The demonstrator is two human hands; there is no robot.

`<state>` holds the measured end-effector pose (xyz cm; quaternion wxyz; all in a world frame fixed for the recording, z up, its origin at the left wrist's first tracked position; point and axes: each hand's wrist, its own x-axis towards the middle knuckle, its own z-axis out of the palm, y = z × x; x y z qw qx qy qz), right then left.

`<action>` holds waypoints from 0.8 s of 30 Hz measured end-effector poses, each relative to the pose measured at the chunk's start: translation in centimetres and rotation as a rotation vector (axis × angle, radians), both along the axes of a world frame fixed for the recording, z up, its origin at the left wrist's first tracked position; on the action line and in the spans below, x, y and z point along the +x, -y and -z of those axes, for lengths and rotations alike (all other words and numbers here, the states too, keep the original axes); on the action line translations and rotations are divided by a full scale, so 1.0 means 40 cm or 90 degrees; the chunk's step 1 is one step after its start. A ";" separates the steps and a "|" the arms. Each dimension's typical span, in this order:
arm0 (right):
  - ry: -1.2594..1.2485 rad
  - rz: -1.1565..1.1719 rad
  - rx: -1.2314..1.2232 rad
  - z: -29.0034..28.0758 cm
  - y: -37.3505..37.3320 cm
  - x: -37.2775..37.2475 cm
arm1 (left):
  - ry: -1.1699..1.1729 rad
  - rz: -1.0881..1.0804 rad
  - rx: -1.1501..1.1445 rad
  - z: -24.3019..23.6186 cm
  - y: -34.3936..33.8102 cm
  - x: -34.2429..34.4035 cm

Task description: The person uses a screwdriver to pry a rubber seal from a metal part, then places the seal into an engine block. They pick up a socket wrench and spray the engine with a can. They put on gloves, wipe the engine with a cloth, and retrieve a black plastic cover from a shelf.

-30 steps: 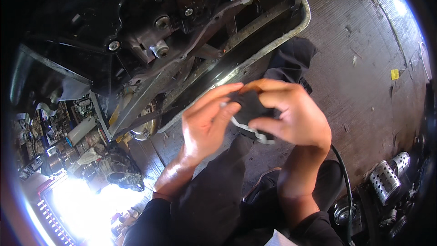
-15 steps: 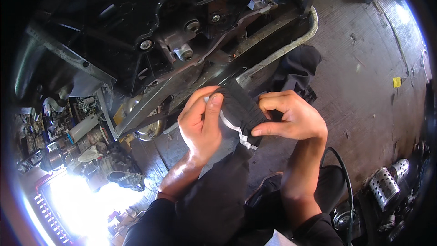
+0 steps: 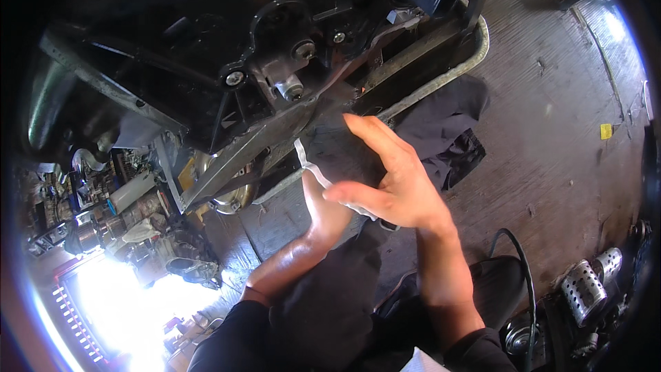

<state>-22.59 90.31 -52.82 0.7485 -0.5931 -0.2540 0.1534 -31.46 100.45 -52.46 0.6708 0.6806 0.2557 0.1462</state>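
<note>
A dark fabric piece [image 3: 342, 156] with a wavy white strip [image 3: 309, 164] along its near edge is between my hands, at mid-view. My left hand [image 3: 325, 210] is behind and below it, the fingers hidden by the cloth and the other hand. Over the fabric, my right hand [image 3: 399, 182] has its fingers stretched out and its thumb apart, reaching across the white strip. Whether the right palm touches the cloth I cannot tell. More dark cloth [image 3: 447, 120] lies just beyond my right hand.
A large black machine housing [image 3: 186, 48] with bolts and a metal frame rail [image 3: 441, 72] fills the far side. Tools and parts crowd the left near a bright lamp [image 3: 117, 303]. Perforated metal cylinders [image 3: 584, 289] and a dark cable [image 3: 523, 262] are at right, a yellow scrap [image 3: 606, 131] on the floor.
My right hand has moved left over the fabric and spread from a pinch. My left hand has shifted slightly right, its fingers passing behind the cloth. The view has shifted a little.
</note>
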 end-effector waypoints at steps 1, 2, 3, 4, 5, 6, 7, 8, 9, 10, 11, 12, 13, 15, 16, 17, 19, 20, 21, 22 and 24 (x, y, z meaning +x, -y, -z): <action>-0.101 0.027 0.018 -0.012 -0.009 -0.004 | -0.042 -0.003 -0.060 0.003 0.000 -0.002; -0.224 0.057 0.047 -0.031 -0.014 -0.009 | -0.074 0.034 -0.019 0.007 -0.002 -0.001; -0.208 0.095 0.092 -0.040 -0.017 0.008 | -0.058 0.084 -0.013 0.011 -0.003 0.002; -0.221 0.113 0.131 -0.051 -0.012 0.025 | -0.034 0.179 0.151 0.015 -0.003 0.007; -0.234 0.125 0.176 -0.062 -0.003 0.042 | -0.034 0.222 0.123 0.019 -0.003 0.012; -0.272 0.142 0.218 -0.073 0.002 0.059 | -0.052 0.255 0.046 0.022 0.002 0.017; -0.270 0.210 0.210 -0.079 -0.001 0.078 | -0.113 0.264 -0.062 0.024 0.006 0.018; -0.297 0.244 0.270 -0.084 -0.008 0.093 | -0.077 0.294 -0.119 0.029 0.014 0.021; -0.240 0.268 0.251 -0.084 -0.023 0.111 | -0.082 0.304 -0.160 0.031 0.018 0.020; -0.188 0.292 0.230 -0.083 -0.038 0.127 | -0.051 0.313 -0.145 0.038 0.021 0.022; -0.189 0.311 0.190 -0.081 -0.059 0.131 | -0.029 0.270 -0.029 0.047 0.025 0.021; -0.170 0.310 0.157 -0.077 -0.081 0.136 | -0.068 0.245 -0.111 0.052 0.015 0.017; -0.135 0.363 0.148 -0.073 -0.100 0.132 | -0.068 0.235 -0.165 0.059 0.006 0.012; -0.152 0.369 0.127 -0.060 -0.111 0.118 | -0.055 0.238 -0.171 0.078 -0.012 -0.001; -0.168 0.369 0.129 -0.054 -0.122 0.107 | -0.046 0.272 -0.101 0.086 -0.017 -0.014; -0.092 0.355 0.067 -0.050 -0.120 0.092 | -0.043 0.319 -0.055 0.091 -0.025 -0.026; 0.022 0.283 -0.020 -0.040 -0.110 0.074 | -0.069 0.345 -0.103 0.098 -0.037 -0.049; 0.031 0.213 -0.079 -0.038 -0.099 0.061 | -0.071 0.326 -0.180 0.100 -0.030 -0.061; -0.068 0.119 -0.202 -0.036 -0.083 0.053 | -0.072 0.312 -0.235 0.102 -0.027 -0.068; -0.083 0.170 -0.100 -0.038 -0.070 0.046 | -0.077 0.298 -0.238 0.100 -0.023 -0.075; -0.182 0.215 0.021 -0.043 -0.055 0.049 | -0.037 0.305 -0.221 0.100 -0.023 -0.070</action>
